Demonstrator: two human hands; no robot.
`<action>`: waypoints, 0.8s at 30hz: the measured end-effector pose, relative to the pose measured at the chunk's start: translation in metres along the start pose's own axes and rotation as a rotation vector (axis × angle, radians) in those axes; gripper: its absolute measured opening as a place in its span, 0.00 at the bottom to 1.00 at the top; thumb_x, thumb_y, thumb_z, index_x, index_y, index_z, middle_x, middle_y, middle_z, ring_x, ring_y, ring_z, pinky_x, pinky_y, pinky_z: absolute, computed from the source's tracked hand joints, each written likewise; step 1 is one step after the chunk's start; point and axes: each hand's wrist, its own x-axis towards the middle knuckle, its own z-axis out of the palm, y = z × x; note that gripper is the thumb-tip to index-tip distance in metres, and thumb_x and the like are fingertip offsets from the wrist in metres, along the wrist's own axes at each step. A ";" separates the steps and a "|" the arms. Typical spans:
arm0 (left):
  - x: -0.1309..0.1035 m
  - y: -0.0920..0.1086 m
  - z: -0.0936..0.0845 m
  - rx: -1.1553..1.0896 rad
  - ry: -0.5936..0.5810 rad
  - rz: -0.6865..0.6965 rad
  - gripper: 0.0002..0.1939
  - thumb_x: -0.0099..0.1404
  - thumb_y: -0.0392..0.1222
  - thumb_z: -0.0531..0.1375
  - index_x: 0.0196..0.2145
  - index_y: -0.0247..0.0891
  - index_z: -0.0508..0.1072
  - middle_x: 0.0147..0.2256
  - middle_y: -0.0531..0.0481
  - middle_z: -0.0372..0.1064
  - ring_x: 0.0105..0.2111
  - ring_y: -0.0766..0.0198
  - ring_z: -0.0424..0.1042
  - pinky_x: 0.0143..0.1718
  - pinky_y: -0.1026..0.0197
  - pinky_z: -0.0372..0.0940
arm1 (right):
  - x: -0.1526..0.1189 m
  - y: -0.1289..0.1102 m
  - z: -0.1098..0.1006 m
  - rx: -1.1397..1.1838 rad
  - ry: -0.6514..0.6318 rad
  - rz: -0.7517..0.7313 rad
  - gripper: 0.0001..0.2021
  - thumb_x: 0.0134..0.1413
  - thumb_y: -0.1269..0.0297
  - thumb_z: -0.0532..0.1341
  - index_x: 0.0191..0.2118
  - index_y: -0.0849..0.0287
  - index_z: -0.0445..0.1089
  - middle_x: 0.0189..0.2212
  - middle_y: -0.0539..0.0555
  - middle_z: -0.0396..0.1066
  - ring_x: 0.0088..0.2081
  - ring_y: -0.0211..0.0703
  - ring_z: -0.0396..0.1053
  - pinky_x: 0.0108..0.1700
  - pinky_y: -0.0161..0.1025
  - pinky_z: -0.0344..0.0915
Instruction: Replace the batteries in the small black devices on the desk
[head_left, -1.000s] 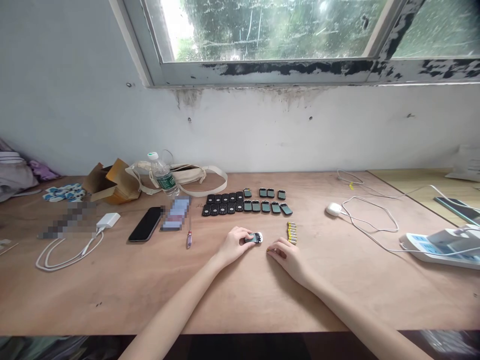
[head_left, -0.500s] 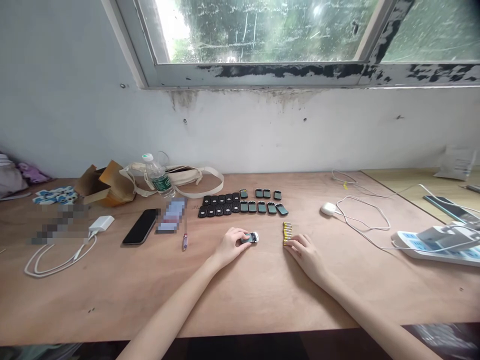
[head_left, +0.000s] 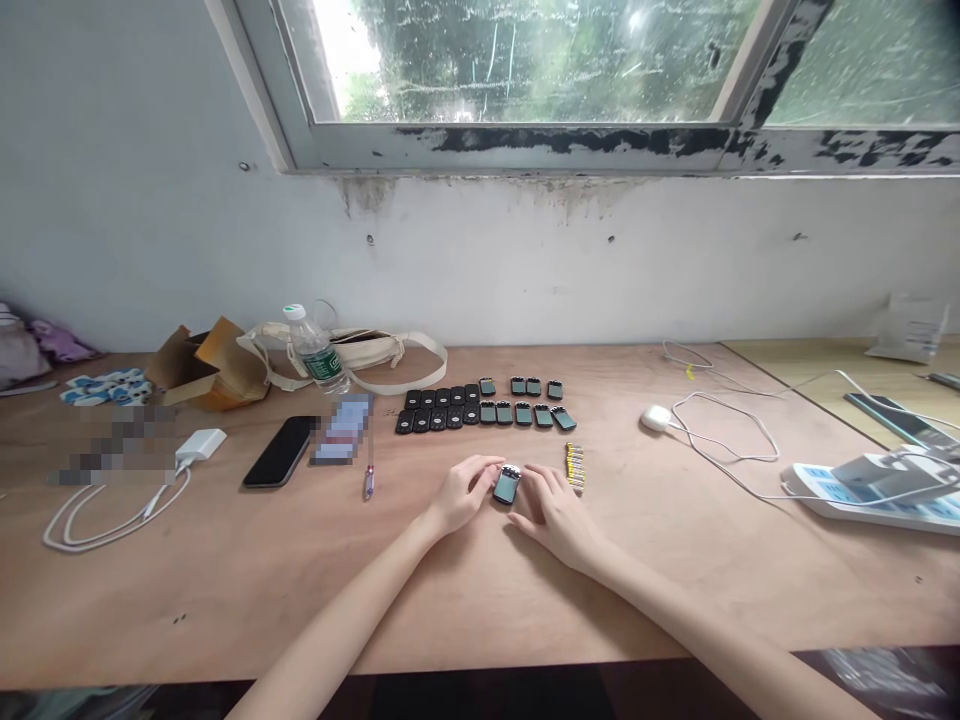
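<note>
A small dark device with a grey screen [head_left: 507, 485] stands between my two hands over the wooden table. My left hand [head_left: 459, 495] touches its left edge with the fingertips, thumb and fingers close together. On its other side is my right hand [head_left: 559, 515], thumb and fingers apart, fingertips close to the device's right edge. Just right of that hand lies a column of small yellow batteries [head_left: 575, 468]. Farther back are rows of black devices [head_left: 439, 410] and similar ones with grey screens [head_left: 523, 413].
To the left are a screwdriver [head_left: 369, 481], a black phone [head_left: 280, 453], a water bottle [head_left: 321, 355], an open cardboard box [head_left: 210, 365] and a white charger [head_left: 201, 446]. A power strip [head_left: 885, 500] and white cables lie at the right.
My right hand has moved left from the batteries to the device. The device has turned from lying sideways to nearly upright in view, and my left hand's fingers have shifted to its edge.
</note>
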 end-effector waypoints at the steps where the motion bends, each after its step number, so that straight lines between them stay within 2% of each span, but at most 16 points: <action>1: 0.000 0.000 0.000 -0.043 -0.003 -0.012 0.17 0.68 0.47 0.50 0.48 0.38 0.70 0.44 0.44 0.71 0.33 0.63 0.73 0.39 0.60 0.69 | 0.005 -0.004 0.004 0.019 -0.021 0.010 0.25 0.50 0.61 0.63 0.54 0.55 0.59 0.51 0.59 0.64 0.51 0.54 0.61 0.51 0.52 0.62; 4: -0.001 0.000 0.000 -0.118 0.007 -0.008 0.17 0.68 0.47 0.51 0.48 0.37 0.70 0.44 0.44 0.72 0.32 0.64 0.73 0.37 0.60 0.70 | 0.019 -0.003 0.015 0.046 -0.043 0.068 0.25 0.47 0.64 0.64 0.52 0.55 0.60 0.46 0.58 0.67 0.49 0.53 0.63 0.49 0.51 0.63; 8: 0.001 -0.003 -0.001 -0.079 0.149 -0.066 0.18 0.69 0.47 0.47 0.46 0.37 0.71 0.42 0.45 0.72 0.33 0.63 0.73 0.38 0.60 0.69 | 0.051 0.024 0.022 0.044 0.001 0.122 0.27 0.44 0.58 0.66 0.51 0.56 0.62 0.44 0.59 0.68 0.47 0.53 0.63 0.48 0.50 0.62; 12: 0.003 -0.007 -0.002 -0.068 0.240 -0.132 0.18 0.69 0.48 0.46 0.46 0.38 0.70 0.41 0.45 0.72 0.31 0.64 0.71 0.35 0.61 0.69 | 0.116 0.063 0.017 0.091 0.085 0.129 0.26 0.47 0.56 0.64 0.53 0.56 0.60 0.48 0.60 0.66 0.50 0.53 0.61 0.49 0.49 0.61; 15: 0.003 -0.008 -0.003 -0.089 0.254 -0.142 0.18 0.69 0.48 0.45 0.45 0.38 0.70 0.39 0.46 0.73 0.31 0.64 0.70 0.33 0.62 0.68 | 0.165 0.091 0.017 0.106 0.056 0.122 0.28 0.45 0.57 0.66 0.53 0.56 0.60 0.48 0.58 0.68 0.52 0.55 0.58 0.49 0.49 0.60; 17: 0.002 -0.008 -0.003 -0.103 0.255 -0.147 0.19 0.70 0.49 0.45 0.44 0.38 0.70 0.39 0.46 0.73 0.31 0.64 0.71 0.33 0.62 0.68 | 0.187 0.107 0.021 0.078 0.022 0.139 0.30 0.43 0.56 0.67 0.52 0.57 0.60 0.48 0.58 0.68 0.52 0.56 0.58 0.50 0.50 0.58; 20: 0.002 -0.008 -0.002 -0.122 0.259 -0.161 0.19 0.70 0.50 0.45 0.44 0.38 0.70 0.38 0.46 0.73 0.31 0.64 0.71 0.33 0.62 0.67 | 0.204 0.123 0.028 0.041 -0.045 0.165 0.31 0.41 0.55 0.68 0.51 0.57 0.60 0.48 0.58 0.69 0.52 0.57 0.59 0.52 0.52 0.55; 24: 0.002 -0.010 -0.001 -0.167 0.266 -0.173 0.20 0.70 0.51 0.44 0.44 0.37 0.69 0.38 0.45 0.73 0.31 0.64 0.71 0.34 0.61 0.68 | 0.213 0.133 0.031 0.025 -0.135 0.157 0.32 0.39 0.55 0.69 0.52 0.56 0.61 0.48 0.58 0.69 0.54 0.56 0.59 0.54 0.53 0.52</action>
